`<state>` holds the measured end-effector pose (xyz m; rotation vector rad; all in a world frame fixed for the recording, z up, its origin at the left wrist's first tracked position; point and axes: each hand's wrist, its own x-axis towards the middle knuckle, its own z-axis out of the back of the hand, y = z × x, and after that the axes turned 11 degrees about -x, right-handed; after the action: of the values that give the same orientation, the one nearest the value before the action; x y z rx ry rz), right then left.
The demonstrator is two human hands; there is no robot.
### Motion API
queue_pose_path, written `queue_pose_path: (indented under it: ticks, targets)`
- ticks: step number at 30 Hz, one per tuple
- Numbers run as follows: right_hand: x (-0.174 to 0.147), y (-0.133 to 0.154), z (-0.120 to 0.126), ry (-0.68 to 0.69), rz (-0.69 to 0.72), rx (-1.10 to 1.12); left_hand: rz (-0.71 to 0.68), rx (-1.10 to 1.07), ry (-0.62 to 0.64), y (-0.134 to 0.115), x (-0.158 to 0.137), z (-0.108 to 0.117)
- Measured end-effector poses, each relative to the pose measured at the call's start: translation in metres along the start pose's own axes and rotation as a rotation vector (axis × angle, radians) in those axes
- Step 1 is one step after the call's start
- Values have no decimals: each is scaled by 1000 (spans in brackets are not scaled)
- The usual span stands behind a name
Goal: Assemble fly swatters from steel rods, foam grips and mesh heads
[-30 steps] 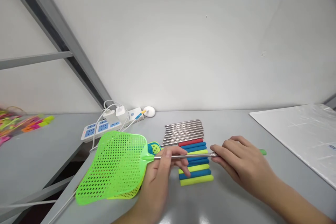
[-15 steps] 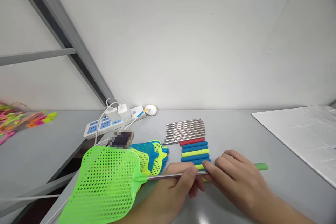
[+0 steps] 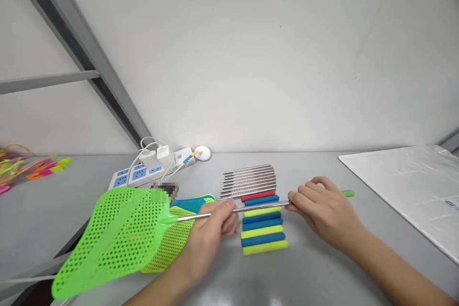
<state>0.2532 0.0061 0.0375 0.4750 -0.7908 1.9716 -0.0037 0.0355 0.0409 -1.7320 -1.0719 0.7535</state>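
A green fly swatter (image 3: pixel 118 234) spans the view, its perforated head at the left and a metal rod running to a green handle end (image 3: pixel 347 193) at the right. My left hand (image 3: pixel 210 234) is closed round the rod near the head. Farther along, my right hand (image 3: pixel 321 205) grips where rod and handle meet, covering most of the handle. Below the rod lies a column of blue, yellow and red handle tubes (image 3: pixel 263 236). Behind them several bare metal rods (image 3: pixel 249 180) lie side by side. Blue and yellow swatter heads (image 3: pixel 170 244) are partly hidden by the held swatter and my left hand.
A white power strip (image 3: pixel 139 173) with plugs and cables lies at the back left, near a round white object (image 3: pixel 202 153) and a blurred-out phone-like item (image 3: pixel 172 190). Colourful items (image 3: pixel 39 168) sit on the far-left surface. A white board (image 3: pixel 401 177) lies at the right.
The swatter has risen and shifted left. My hands have moved apart along it, the left toward the head, uncovering the lower coloured tubes. The camera view has shifted slightly.
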Motion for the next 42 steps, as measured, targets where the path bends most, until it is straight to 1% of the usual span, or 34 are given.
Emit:
queue_pose_path:
  ticks: [3, 5, 7, 10, 14, 16, 17, 22, 25, 27, 29, 32, 34, 38, 40, 42]
  targets:
    - [-3, -22, 2, 41, -12, -34, -17, -222, -202, -12, 9, 2]
    - [-5, -32, 4, 59, -20, -42, -72, -301, -303, -22, 13, 3]
    - [-6, -37, 6, 60, -20, -39, -133, -328, -346, -30, 15, 4]
    - [-5, -34, 11, 33, -15, -31, -175, -350, -391, -37, 17, 4]
    - [-3, -20, 15, 3, -29, -31, -229, -348, -450, -33, 18, 4]
    - [-2, -11, 16, -10, -33, -16, -235, -321, -427, -25, 16, 3]
    - [-1, -7, 17, -16, -31, -2, -223, -288, -392, -18, 13, 3]
    - [0, 19, 21, 0, 2, 77, -48, 4, -142, 14, -10, -5]
    - [0, 33, 25, 17, 15, 99, 3, 214, 34, 17, -19, -11]
    - [-1, 40, 26, 9, 6, 99, 10, 276, 112, 13, -19, -14]
    - [-3, 45, 26, -2, -15, 97, 29, 256, 108, 10, -17, -16]
    - [-5, 48, 23, 6, -33, 93, 63, 180, 52, 9, -13, -15]
    - [-4, 46, 20, 13, -29, 77, 67, 120, 36, 10, -11, -15]
    - [-2, 35, 14, 11, -12, 39, 63, 8, 49, 9, -5, -12]
    - [-2, 26, 10, 15, -15, 30, 47, -51, -4, 4, 0, -8]
    - [-4, 13, 5, 28, -35, 13, 13, -106, -121, -4, 7, -3]
